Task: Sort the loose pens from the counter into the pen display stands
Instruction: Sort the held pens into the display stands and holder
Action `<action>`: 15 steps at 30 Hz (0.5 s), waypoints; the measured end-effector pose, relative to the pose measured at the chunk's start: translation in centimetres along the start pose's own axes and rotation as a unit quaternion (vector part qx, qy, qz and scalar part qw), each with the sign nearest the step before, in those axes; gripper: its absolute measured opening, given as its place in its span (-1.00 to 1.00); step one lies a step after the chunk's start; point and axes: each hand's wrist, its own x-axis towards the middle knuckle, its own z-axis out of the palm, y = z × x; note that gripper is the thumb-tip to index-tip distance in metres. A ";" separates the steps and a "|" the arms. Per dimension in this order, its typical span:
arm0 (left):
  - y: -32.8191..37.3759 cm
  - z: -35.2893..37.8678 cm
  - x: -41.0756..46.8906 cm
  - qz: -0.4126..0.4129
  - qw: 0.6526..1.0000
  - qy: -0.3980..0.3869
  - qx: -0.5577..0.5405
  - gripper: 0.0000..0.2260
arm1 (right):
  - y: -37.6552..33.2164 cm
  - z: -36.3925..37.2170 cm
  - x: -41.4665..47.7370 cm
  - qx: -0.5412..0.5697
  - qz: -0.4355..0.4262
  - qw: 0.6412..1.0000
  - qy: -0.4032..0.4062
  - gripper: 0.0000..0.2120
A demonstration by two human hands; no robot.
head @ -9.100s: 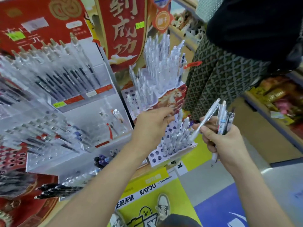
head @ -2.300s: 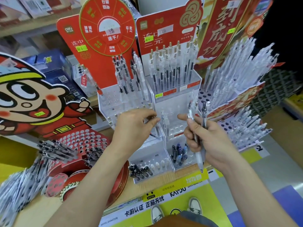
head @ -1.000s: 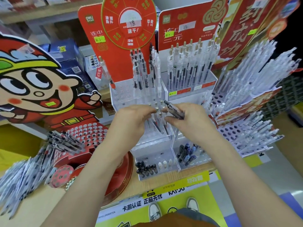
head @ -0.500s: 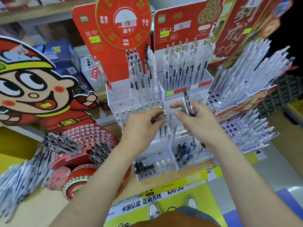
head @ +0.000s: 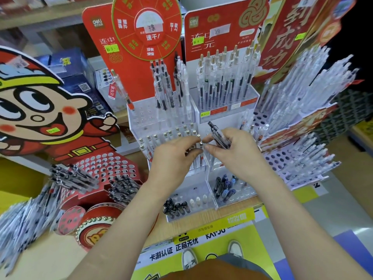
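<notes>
Right hand [head: 236,153], curled round dark clear pen [head: 219,136], has tilted it toward acrylic stand [head: 139,114]; left hand [head: 174,158] pinches gold-tipped pen [head: 198,143] there; insertion likely next.

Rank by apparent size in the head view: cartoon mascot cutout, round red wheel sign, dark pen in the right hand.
1. cartoon mascot cutout, clearly largest
2. round red wheel sign
3. dark pen, smallest

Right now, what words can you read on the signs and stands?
"deli" on the left red backboard.
"速干!" on the round wheel.
"三元" on the middle red backboard.
"成功" on the tall red banner.
"正品无忧" on the white strip below.
Green price stickers: too blurred to read.
</notes>
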 end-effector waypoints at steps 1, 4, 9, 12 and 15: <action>0.1 0.0 0.0 0.001 1.000 0.001 0.010 -0.73 | 0.0 0.0 0.0 -0.010 -0.001 1.000 0.000 -0.89; 0.4 -0.2 0.1 0.021 0.999 -0.001 0.029 -0.72 | 0.1 0.0 0.1 -0.071 -0.020 0.997 -0.013 -0.97; 0.1 -0.7 0.6 0.035 0.997 -0.052 0.046 -0.73 | 0.1 -0.4 -0.2 0.041 0.037 0.998 -0.006 -0.88; 0.4 -1.4 0.3 -0.015 0.998 -0.061 0.008 -0.66 | 0.1 -1.4 -0.9 0.404 0.159 0.900 -0.038 -0.78; 1.2 -2.5 -0.1 -0.038 0.998 -0.004 -0.054 -0.77 | 0.0 -2.3 -2.0 0.617 0.203 0.754 -0.096 -0.65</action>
